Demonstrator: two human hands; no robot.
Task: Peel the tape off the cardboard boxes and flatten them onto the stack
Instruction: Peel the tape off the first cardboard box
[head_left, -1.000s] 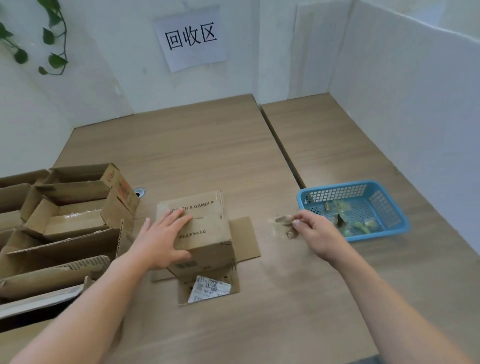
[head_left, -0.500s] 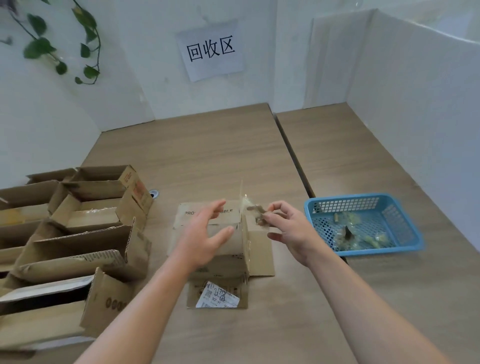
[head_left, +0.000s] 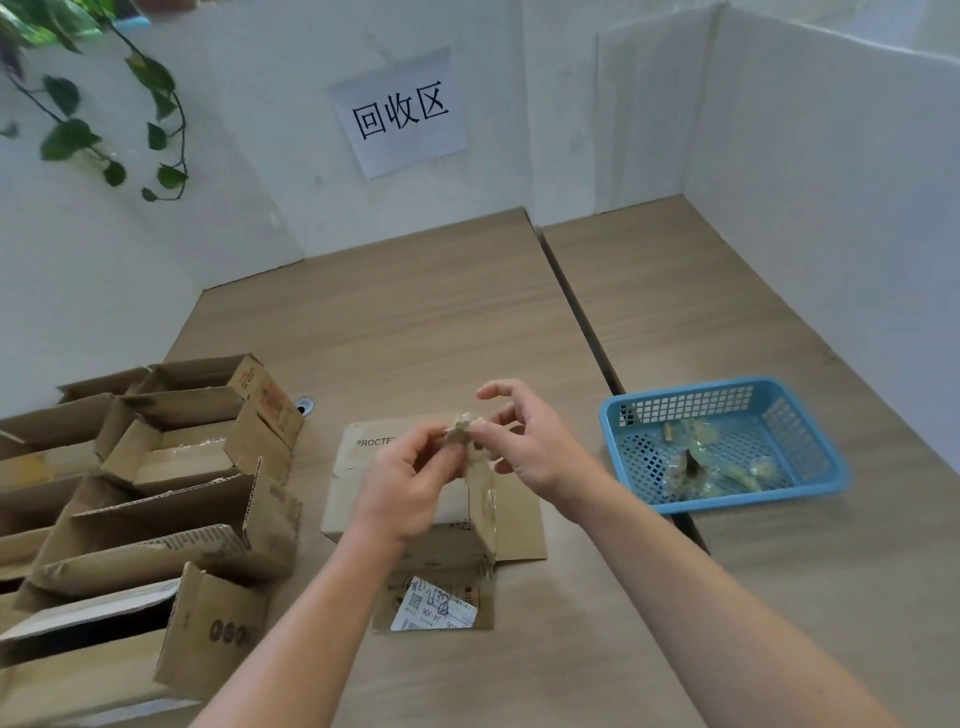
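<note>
Where the wooden table (head_left: 415, 322) runs out at the left, a stack of opened cardboard boxes (head_left: 171, 519) lies, at least five of them (their edges overlap, so an exact count is not possible), with one trailing plant (head_left: 67, 135) on the wall above. Near the stack's far corner sits one round cable grommet (head_left: 304, 405). In the middle stands one Procter-printed cardboard box (head_left: 358, 478), its flaps spread on the table and one white shipping label (head_left: 434, 608) on the near flap; one paper sign (head_left: 400, 111) hangs on the wall behind. Above this box the left hand (head_left: 410, 483) pinches one small wad of tape (head_left: 460, 432) between thumb and curled fingers, and the right hand (head_left: 524, 441) nips the same wad from the other side with thumb and fingertips, one finger lifted free. To the right, one blue plastic basket (head_left: 753, 498) holds several crumpled tape scraps (head_left: 691, 467), too tangled to count
</note>
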